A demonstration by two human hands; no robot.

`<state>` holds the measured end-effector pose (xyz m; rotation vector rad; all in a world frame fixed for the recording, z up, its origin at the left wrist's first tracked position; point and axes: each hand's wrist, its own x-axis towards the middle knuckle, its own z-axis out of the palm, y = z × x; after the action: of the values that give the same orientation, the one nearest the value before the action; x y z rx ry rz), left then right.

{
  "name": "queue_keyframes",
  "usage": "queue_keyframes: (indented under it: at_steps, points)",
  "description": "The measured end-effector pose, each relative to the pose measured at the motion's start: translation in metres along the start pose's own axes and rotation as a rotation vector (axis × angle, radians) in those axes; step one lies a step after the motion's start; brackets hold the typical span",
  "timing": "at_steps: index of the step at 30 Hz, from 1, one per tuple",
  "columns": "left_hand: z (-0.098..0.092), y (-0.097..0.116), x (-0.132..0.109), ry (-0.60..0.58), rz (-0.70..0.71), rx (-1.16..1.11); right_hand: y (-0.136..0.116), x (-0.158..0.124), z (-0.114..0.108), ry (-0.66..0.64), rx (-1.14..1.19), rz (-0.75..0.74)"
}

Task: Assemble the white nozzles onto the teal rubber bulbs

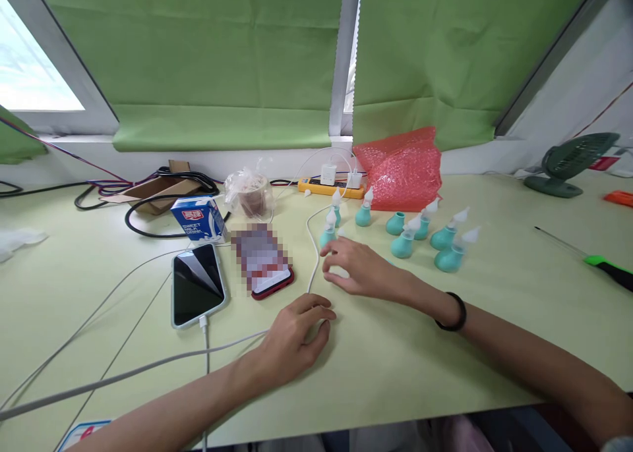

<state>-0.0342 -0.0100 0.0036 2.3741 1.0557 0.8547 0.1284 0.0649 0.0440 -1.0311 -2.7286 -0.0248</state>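
Note:
My left hand [299, 339] rests on the table with its fingers loosely curved and apart, and nothing shows in it. A white cable passes under or beside it. Just beyond, my right hand [360, 267] hovers low over the table, thumb and fingers bent with a gap between them. Right behind its fingers stands a teal nasal aspirator [327, 235] with a translucent nozzle, partly hidden by the hand. Several more aspirators stand to the right, including one [449, 258] at the near end of the group. One teal bulb [395, 224] has no nozzle on it.
A black-screened phone [198, 286] on a charging cable and a red-cased phone [271, 282] lie left. Behind them are a milk carton [198, 219], a bagged tape roll [251, 198], a yellow power strip [316, 187] and a red bubble-wrap bag [403, 172]. A screwdriver [601, 262] and fan [564, 165] are right.

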Motion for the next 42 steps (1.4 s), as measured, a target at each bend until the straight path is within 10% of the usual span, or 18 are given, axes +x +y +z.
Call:
queue_keyframes:
  at_steps: [4, 13, 21, 27, 42]
  points:
    - [-0.001, 0.001, 0.001, 0.035, -0.073, -0.026, 0.0, -0.033, 0.016, -0.016, 0.043, -0.066]
    - [0.003, -0.005, 0.01, 0.024, -0.347, -0.497, -0.038, -0.054, 0.041, 0.374, 0.158, -0.234]
    - [0.005, -0.01, 0.009, 0.166, -0.414, -0.55, -0.03, -0.051, 0.038, 0.618, 0.691, -0.065]
    - [0.005, -0.011, 0.007, 0.173, -0.472, -0.536, -0.019, -0.043, 0.045, 0.534, 1.009, 0.246]
    - [0.005, -0.011, 0.007, 0.184, -0.462, -0.588, -0.021, -0.044, 0.045, 0.59, 0.98, 0.09]
